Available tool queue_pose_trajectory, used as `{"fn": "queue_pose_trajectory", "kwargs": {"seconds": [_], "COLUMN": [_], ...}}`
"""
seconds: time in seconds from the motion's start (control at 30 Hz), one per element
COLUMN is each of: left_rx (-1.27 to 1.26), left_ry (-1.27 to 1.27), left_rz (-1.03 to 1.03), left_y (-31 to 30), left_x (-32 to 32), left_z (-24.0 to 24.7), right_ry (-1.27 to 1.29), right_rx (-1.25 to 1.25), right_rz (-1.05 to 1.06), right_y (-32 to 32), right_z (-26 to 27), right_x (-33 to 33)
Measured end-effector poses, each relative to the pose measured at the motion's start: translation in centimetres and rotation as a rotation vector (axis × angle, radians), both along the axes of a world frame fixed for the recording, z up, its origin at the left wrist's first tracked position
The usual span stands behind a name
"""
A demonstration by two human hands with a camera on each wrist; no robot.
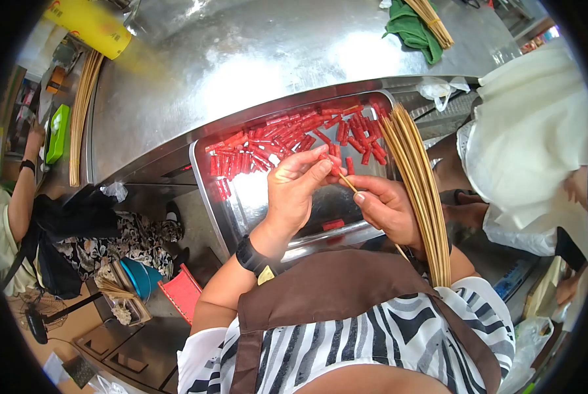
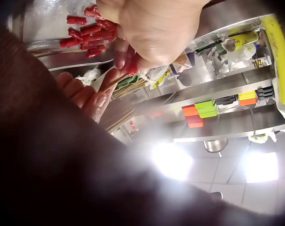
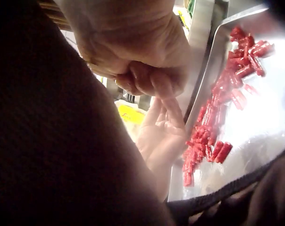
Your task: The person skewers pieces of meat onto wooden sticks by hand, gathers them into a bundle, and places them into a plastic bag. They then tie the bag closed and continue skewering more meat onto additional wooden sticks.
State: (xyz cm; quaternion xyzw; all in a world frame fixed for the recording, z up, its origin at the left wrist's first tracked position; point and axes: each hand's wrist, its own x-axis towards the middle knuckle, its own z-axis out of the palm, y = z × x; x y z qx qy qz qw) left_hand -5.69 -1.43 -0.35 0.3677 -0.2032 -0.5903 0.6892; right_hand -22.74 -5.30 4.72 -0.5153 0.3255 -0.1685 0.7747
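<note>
While right hand (image 1: 387, 211) pinches skewer (image 1: 348, 184) tip-forward for threading, left hand (image 1: 295, 189) pinches red piece (image 2: 131, 64) at tip, over tray (image 1: 258, 200). Spare skewers (image 1: 417, 177) at right, within reach. Loose red pieces (image 1: 287, 138) farther in tray; counter (image 1: 241, 65) beyond.

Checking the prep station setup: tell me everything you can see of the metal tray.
The metal tray is rectangular, shiny like stainless steel, with a raised rim and rounded corners. It sits just below the edge of the steel counter. Its far half holds red sausage pieces; the near half is mostly bare and glares. A bundle of bamboo skewers leans over its right rim. The left hand, pinching a red piece, and the right hand, holding a skewer, hover above it.
</note>
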Motion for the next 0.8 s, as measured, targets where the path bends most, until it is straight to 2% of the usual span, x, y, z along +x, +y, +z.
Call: {"fn": "queue_pose_trajectory", "kwargs": {"seconds": [0.27, 0.33, 0.37, 0.43, 0.47, 0.5, 0.57, 0.6, 0.63, 0.67, 0.73, 0.8], "left_rx": [-0.007, 0.031, 0.071, 0.069, 0.106, 0.147, 0.184, 0.128, 0.073, -0.026, -0.052, -0.074], "left_ry": [-0.005, -0.011, -0.015, -0.008, -0.037, -0.065, -0.115, -0.327, -0.538, -0.63, -0.537, -0.349], "left_rz": [0.002, -0.027, -0.056, -0.104, -0.148, -0.19, -0.271, -0.233, -0.192, -0.094, -0.156, -0.306], "left_y": [0.5, 0.5, 0.4, 0.2, 0.2, -0.1, -0.8, -1.1, -1.5, -2.0, -2.6, -3.1], "left_x": [-0.1, 0.2, 0.3, 0.7, 0.8, 1.0, 1.2, 1.1, 1.1, 1.1, 1.0, 0.6], "left_z": [0.1, -0.3, -0.5, -0.6, -0.8, -0.8, -0.4, -0.1, 0.1, 0.2, 3.6, 6.0], "right_ry": [-0.001, 0.082, 0.133, 0.137, 0.215, 0.18, -0.043, -0.022, -0.015, 0.051, 0.115, 0.223], "right_rx": [-0.038, -0.007, -0.182, -0.71, -1.105, -1.203, -0.918, -0.573, -0.684, -0.731, -0.777, -0.633], "right_rz": [-0.015, 0.026, 0.045, -0.114, -0.081, 0.015, 0.292, 0.367, 0.461, 0.443, 0.427, 0.438], "right_y": [0.1, -0.5, -0.8, -1.0, -1.7, -2.2, -2.6, -1.7, -1.7, -1.4, -1.3, -1.3], "right_z": [0.1, 0.6, 0.0, 0.0, 1.8, 3.0, 2.5, 2.8, 2.1, 1.7, 1.9, 2.8], "right_x": [0.3, 0.2, -0.1, 0.3, 0.4, 0.1, -0.3, -0.3, -0.2, 0.0, 0.3, 0.4]}}
